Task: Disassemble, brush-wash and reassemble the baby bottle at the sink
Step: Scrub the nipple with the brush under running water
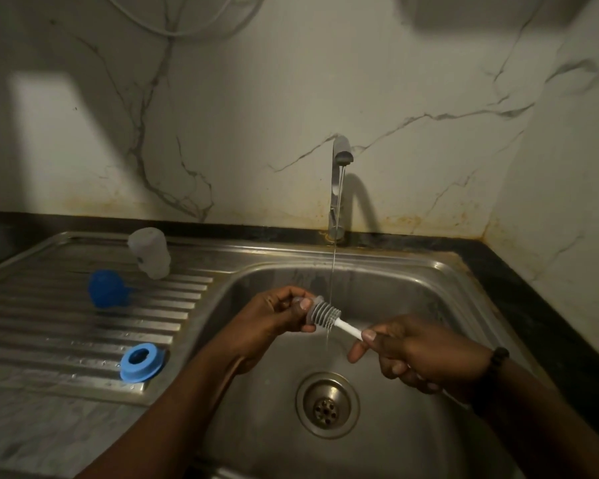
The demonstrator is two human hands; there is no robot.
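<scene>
Over the sink basin (412, 281) my left hand (274, 314) pinches a small clear teat (300, 300), mostly hidden by my fingers. My right hand (405, 354) grips the white handle of a grey ribbed brush (325, 312), whose head meets the teat under the thin water stream. On the draining board (66, 326) the clear bottle (149, 252) stands upside down. A dark blue cap (106, 288) sits in front of it. The light blue screw ring (142, 363) lies near the board's front edge.
The tap (339, 174) at the back of the sink runs a thin stream. The drain (326, 404) sits in the basin below my hands. A black counter edge (533, 295) borders the sink on the right, under a marble wall.
</scene>
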